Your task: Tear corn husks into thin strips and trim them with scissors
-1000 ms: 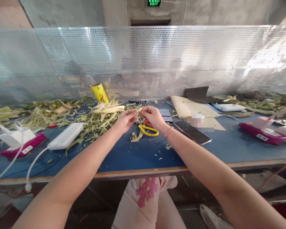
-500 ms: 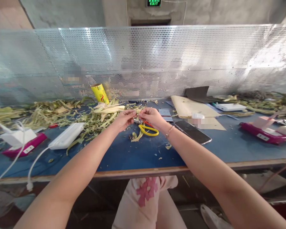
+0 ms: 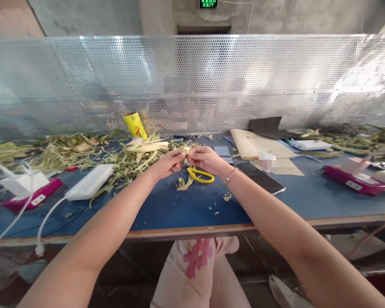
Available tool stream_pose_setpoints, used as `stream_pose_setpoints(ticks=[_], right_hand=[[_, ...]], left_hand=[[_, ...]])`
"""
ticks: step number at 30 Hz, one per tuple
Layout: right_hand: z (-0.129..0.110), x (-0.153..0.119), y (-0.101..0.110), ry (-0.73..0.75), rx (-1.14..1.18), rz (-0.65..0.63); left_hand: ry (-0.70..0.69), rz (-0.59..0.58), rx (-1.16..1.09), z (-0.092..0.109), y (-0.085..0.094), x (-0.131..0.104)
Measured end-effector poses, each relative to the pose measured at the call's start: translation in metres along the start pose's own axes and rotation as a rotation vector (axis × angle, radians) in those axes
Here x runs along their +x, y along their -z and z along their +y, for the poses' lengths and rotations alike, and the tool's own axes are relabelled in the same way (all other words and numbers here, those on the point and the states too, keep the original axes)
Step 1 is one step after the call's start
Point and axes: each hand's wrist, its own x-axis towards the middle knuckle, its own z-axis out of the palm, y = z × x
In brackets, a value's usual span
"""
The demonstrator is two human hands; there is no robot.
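Note:
Both hands meet above the blue table, around a small pale-yellow flower-like piece [image 3: 187, 150] of plant material; its exact kind is too small to tell. My left hand [image 3: 171, 164] has its thumb and fingertips pinched together at the left side of this piece. From the right, my right hand [image 3: 205, 156] pinches it too, fingers curled. Just below lies a pair of scissors [image 3: 202, 176] with yellow handle loops, its blades mostly hidden by the hands. A dry leaf scrap [image 3: 186, 184] rests beside the handle.
Heaped dry stalks and leaves [image 3: 131, 160] cover the left side, with a yellow canister [image 3: 135, 125] behind. A white power strip [image 3: 90, 182] lies left and a phone [image 3: 259, 176] right. Cardboard [image 3: 259, 144] lies at the back right, before a perforated metal screen [image 3: 198, 64].
My hands stay close together at nearly the same spot, with fingers slightly shifted. The pale piece shows more clearly between the fingertips now.

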Motion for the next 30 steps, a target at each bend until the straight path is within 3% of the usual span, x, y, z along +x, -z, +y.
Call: stream_pose_setpoints(ticks=[6, 11, 13, 17, 19, 24, 30], right_hand=[[0.001, 0.001, -0.008, 0.206, -0.256, 0.073], [-0.008, -0.001, 0.002, 0.277, -0.894, 0.17], [-0.011, -0.003, 0.008, 0.161, -1.21, 0.114], [-0.01, -0.008, 0.011, -0.194, -1.595, -0.197], [-0.005, -0.008, 0.008, -0.218, -1.674, -0.203], [0.006, -0.007, 0.004, -0.148, -1.777, -0.004], [0.006, -0.007, 0.006, -0.332, -1.635, 0.029]], left_hand=[[0.025, -0.015, -0.114, 0.0, -0.002, -0.001], [0.08, 0.136, -0.125, 0.001, -0.003, 0.003], [0.089, 0.19, -0.114, 0.002, -0.001, 0.005], [0.022, 0.25, -0.053, -0.001, 0.005, 0.009], [-0.027, 0.284, -0.019, -0.003, 0.007, 0.01], [-0.113, 0.346, 0.011, -0.005, 0.005, 0.013], [-0.13, 0.346, -0.033, -0.002, 0.001, 0.011]])
